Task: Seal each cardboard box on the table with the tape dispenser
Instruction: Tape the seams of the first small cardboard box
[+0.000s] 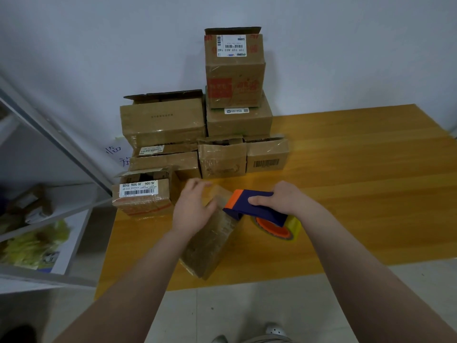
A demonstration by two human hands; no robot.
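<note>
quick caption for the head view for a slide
Right hand holds a tape dispenser at a cardboard box under the left hand, more boxes stacked behind.

Left hand (pixel 191 209) rests on a tilted cardboard box (pixel 210 246) while right hand (pixel 284 198) grips the tape dispenser (pixel 257 211).

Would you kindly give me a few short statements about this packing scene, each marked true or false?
1. The right hand grips the tape dispenser. True.
2. The left hand holds a pair of scissors. False: it holds no tool and rests on the box lying at the near edge of the table.
3. The table is white. False: it is yellow-brown wood.
4. The top box of the tallest stack carries a white label. True.
</note>
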